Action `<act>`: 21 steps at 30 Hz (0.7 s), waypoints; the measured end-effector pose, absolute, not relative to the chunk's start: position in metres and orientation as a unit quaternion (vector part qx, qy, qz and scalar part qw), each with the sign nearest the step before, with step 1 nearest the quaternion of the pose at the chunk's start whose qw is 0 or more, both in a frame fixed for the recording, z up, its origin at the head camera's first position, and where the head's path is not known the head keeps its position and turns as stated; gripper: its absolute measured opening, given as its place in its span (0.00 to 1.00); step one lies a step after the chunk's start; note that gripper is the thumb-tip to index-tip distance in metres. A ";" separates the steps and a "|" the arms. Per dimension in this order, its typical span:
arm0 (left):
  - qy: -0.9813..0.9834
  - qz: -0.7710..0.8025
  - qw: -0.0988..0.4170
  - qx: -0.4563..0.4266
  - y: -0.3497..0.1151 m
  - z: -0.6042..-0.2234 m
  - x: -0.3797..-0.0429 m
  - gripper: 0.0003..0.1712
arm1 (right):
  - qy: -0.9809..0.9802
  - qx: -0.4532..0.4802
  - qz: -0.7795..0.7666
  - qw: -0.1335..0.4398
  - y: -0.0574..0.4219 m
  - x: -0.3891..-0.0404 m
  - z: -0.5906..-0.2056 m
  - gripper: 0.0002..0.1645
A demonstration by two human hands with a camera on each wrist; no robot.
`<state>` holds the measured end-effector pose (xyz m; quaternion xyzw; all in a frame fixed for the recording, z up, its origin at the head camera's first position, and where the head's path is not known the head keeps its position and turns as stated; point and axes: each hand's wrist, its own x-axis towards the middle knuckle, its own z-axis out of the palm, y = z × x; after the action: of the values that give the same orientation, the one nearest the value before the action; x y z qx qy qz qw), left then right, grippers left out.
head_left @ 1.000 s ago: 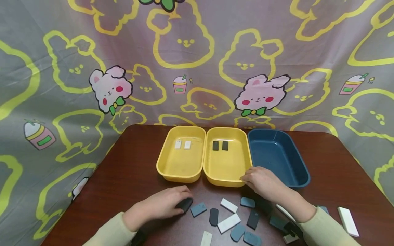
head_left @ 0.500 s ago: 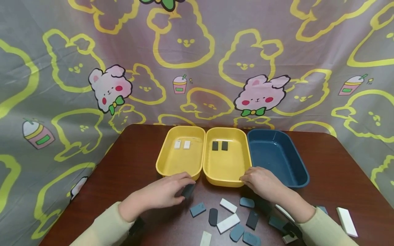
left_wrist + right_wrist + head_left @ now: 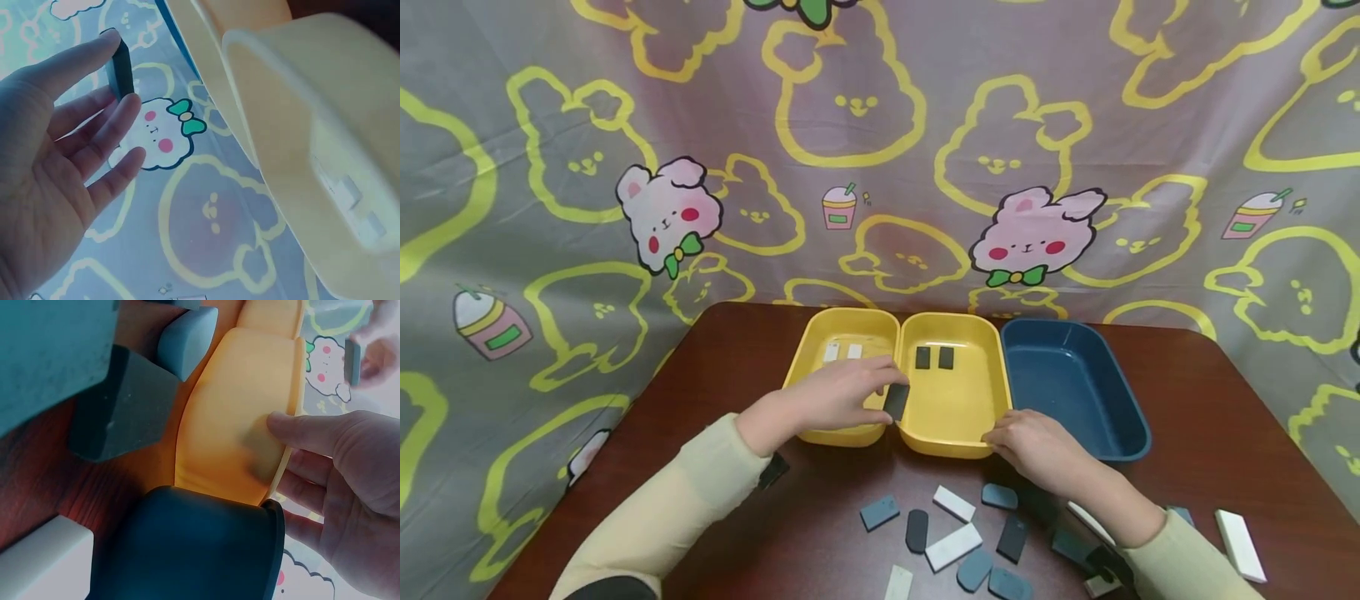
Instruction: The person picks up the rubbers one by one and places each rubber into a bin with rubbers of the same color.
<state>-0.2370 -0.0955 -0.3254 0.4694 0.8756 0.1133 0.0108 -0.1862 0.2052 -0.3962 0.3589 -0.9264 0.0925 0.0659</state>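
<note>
My left hand [image 3: 838, 396] pinches a dark rectangular block [image 3: 896, 402] between thumb and fingertips, over the shared edge of the two yellow bins. In the left wrist view the dark block [image 3: 121, 74] is tilted, held at its two ends. My right hand [image 3: 1037, 443] grips the front right corner of the middle yellow bin [image 3: 957, 408]; the right wrist view shows the thumb outside its rim [image 3: 295, 394] and fingers inside. Two black blocks [image 3: 934, 357] lie in that bin. Two white blocks [image 3: 842, 351] lie in the left yellow bin [image 3: 808, 350], partly covered by my left hand.
A dark blue bin [image 3: 1067, 392] stands right of the yellow ones. Several loose blocks lie on the brown table in front, among them a white block [image 3: 953, 547], a blue-grey block [image 3: 880, 512] and a black block [image 3: 917, 531]. A printed cloth [image 3: 880, 167] hangs behind.
My left hand has lifted the dark block from the table and carried it up, forward and right, over the yellow bins. My right hand has stayed at the middle bin's corner.
</note>
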 end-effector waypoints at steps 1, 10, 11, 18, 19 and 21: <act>0.876 0.107 0.012 0.470 -0.091 -0.324 -0.242 0.28 | -0.926 0.359 0.093 0.066 0.205 -0.186 -0.396 0.04; 0.868 0.073 0.028 0.490 -0.040 -0.323 -0.292 0.27 | -0.930 0.352 0.089 0.060 0.208 -0.187 -0.396 0.04; 0.868 0.068 0.029 0.490 -0.034 -0.323 -0.298 0.27 | -0.930 0.352 0.089 0.060 0.209 -0.187 -0.396 0.04; 0.883 -0.004 0.076 0.464 0.009 -0.329 -0.330 0.21 | -0.925 0.362 0.090 0.069 0.207 -0.187 -0.397 0.04; 0.886 -0.009 0.090 0.455 0.014 -0.330 -0.334 0.23 | -0.925 0.361 0.090 0.070 0.207 -0.188 -0.397 0.05; 0.891 -0.014 0.119 0.437 0.024 -0.332 -0.341 0.25 | -0.926 0.360 0.088 0.069 0.207 -0.187 -0.397 0.05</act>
<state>-0.3410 0.0245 -0.3324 0.4371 0.8914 -0.0143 0.1192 -0.1874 0.2068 -0.3975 0.3596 -0.9263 0.0882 0.0692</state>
